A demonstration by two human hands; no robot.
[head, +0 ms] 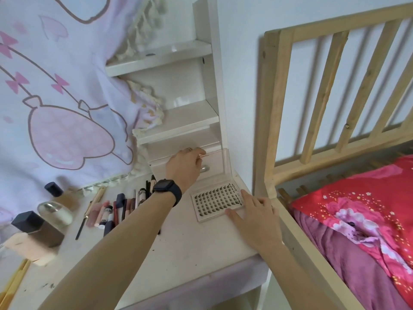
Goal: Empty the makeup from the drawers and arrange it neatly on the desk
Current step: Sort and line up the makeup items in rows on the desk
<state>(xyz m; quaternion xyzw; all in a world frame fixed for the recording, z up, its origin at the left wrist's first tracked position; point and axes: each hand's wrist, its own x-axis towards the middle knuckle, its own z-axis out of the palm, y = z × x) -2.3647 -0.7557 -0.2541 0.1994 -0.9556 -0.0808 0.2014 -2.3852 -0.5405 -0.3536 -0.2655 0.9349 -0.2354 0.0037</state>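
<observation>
left hand: point(185, 166) up at the drawer point(157, 170), fingers curled, tips pinching a thin pink stick point(204, 155). Reads as lifting it out of the drawer; that is my guess.
right hand: point(257, 211) flat, fingers straight and spread, pressing on the near right corner of the lash case point(213, 201). Probably pinning it so it doesn't slide while the other arm reaches past.
lash case: on the desk point(190, 247), just in front of the drawer. Its clear lid point(220, 166) is stood up open and the rows of lashes are exposed.
already out: row of pencils and tubes point(116, 209) lying side by side, left of the forearm. Bottles point(54, 211) are grouped further left. Looks like sorting by type.
drawer: seems pulled out a little. Knob point(204, 168) shows just under the fingers.
hidden, drawer: the inside is not visible because the hand and lid cover it. Can't tell what's left in there.
hidden, stick: mostly inside the grip. Could be tweezers or an applicator, can't tell.
hidden, row: forearm and watch point(166, 190) cover its right end.
hidden, desk: printed cloth point(67, 108) hangs over the back edge, and the far-left items are cut off by the frame.
</observation>
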